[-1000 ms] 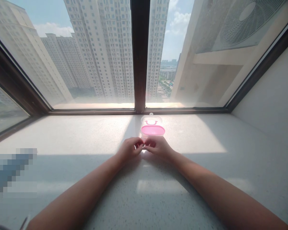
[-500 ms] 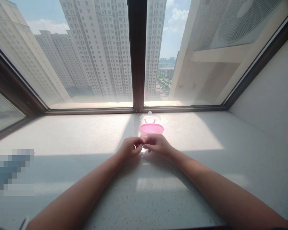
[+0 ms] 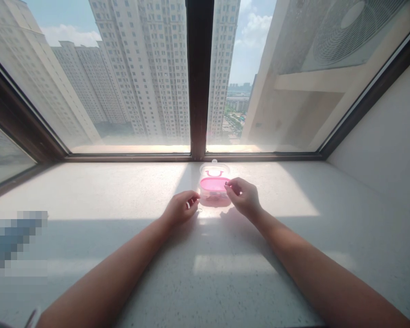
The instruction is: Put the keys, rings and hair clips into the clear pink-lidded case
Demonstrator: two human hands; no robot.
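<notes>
A small clear plastic box (image 3: 214, 187) with a pink rim and a pink handle on its raised lid stands on the white stone windowsill (image 3: 123, 196), close to the window frame. My left hand (image 3: 180, 209) rests on the sill just left of the box, fingers curled in a pinch on something too small to name. My right hand (image 3: 243, 196) is lifted at the box's right edge, thumb and forefinger pinched on a tiny item over the pink rim.
A dark window frame (image 3: 198, 77) runs along the back of the sill, with tall buildings beyond the glass. A white wall (image 3: 389, 136) closes the right side. A blurred patch (image 3: 13, 241) sits at the left edge.
My hands were pinched together in front of the box. They have separated: the right hand rose to the box's right rim, and the left stayed low beside it.
</notes>
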